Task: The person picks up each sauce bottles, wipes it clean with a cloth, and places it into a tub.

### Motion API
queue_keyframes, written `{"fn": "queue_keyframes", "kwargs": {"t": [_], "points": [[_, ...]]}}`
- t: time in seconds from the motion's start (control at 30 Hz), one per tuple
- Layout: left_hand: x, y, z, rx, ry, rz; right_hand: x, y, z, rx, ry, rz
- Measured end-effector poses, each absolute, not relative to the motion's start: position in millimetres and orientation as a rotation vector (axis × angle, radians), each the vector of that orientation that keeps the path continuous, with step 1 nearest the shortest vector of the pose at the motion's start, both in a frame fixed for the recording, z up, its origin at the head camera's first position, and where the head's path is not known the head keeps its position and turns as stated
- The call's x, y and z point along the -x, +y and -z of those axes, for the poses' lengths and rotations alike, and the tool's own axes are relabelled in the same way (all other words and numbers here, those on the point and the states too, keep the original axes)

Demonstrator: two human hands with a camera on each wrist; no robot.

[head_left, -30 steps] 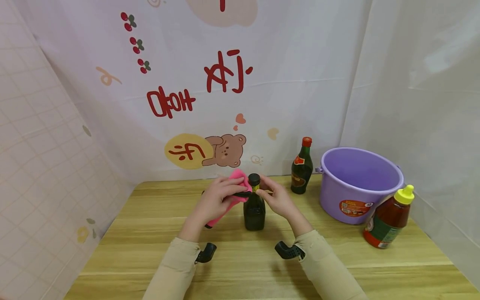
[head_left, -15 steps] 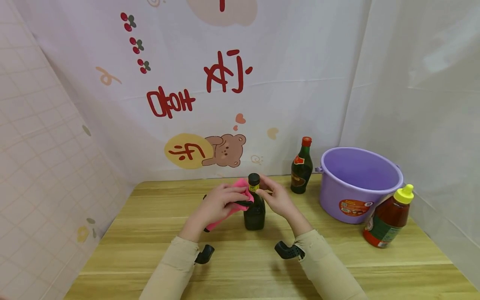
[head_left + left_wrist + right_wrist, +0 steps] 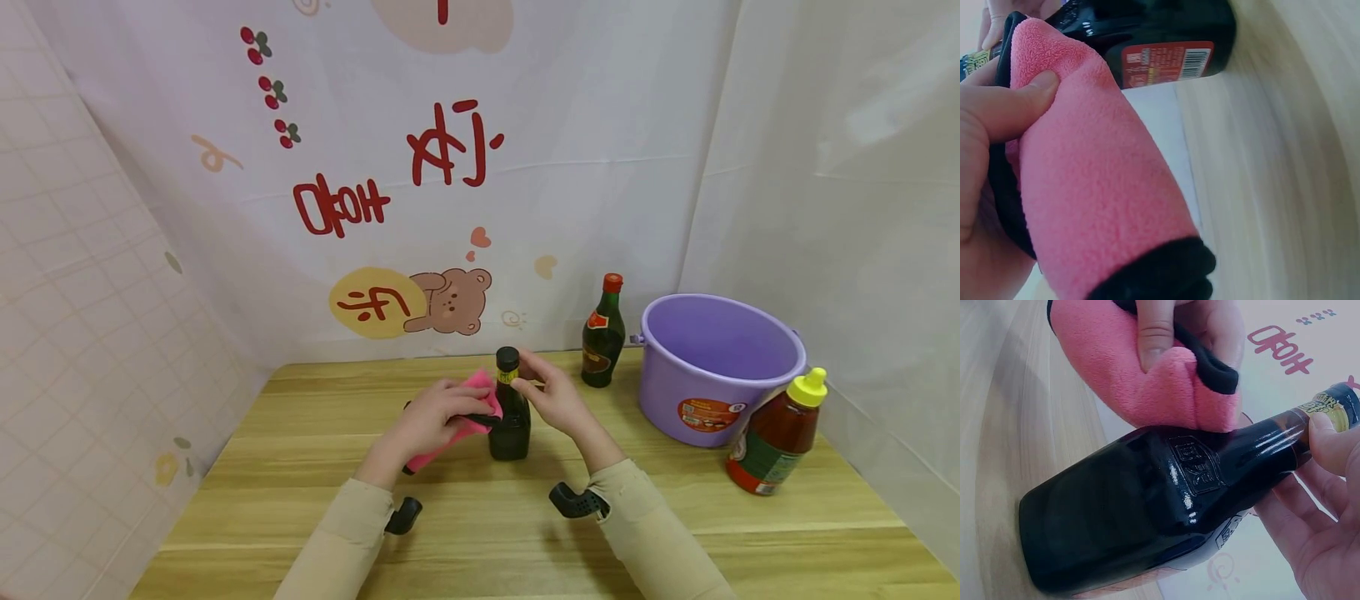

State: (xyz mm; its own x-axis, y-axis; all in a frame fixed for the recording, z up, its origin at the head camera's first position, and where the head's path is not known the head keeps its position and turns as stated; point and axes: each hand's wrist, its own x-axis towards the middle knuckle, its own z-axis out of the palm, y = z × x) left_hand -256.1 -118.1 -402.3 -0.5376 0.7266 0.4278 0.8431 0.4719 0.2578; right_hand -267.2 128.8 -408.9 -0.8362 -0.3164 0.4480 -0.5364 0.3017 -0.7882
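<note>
A dark glass bottle [image 3: 510, 433] with a black cap and a yellow neck band stands upright on the wooden table. My right hand [image 3: 558, 404] holds its neck from the right, thumb on the yellow band in the right wrist view. In my left hand [image 3: 427, 421] is a folded pink cloth [image 3: 1097, 169] with black edging, pinched under the thumb. The cloth lies against the bottle's left shoulder, as the right wrist view shows. A red label with a barcode [image 3: 1195, 63] is visible low on the bottle. The left fingers behind the cloth are mostly hidden.
Behind on the right stands a green bottle [image 3: 603, 337] with a red cap. Beside it is a purple bucket [image 3: 656, 400], and a red sauce bottle [image 3: 772, 442] with a yellow cap leans close to the bucket. A printed white curtain [image 3: 600, 167] hangs behind the table [image 3: 480, 533].
My left hand and the cloth have moved down along the bottle, from the neck to the shoulder, and slightly left. The right hand and the bottle have stayed nearly still.
</note>
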Motion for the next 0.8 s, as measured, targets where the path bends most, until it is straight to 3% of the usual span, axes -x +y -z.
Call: {"fn": "queue_keyframes", "kwargs": {"t": [0.8], "points": [[258,-129,428,1.290,-2.544,0.773,265,128,408,-0.766,-2.370,-1.546]]}}
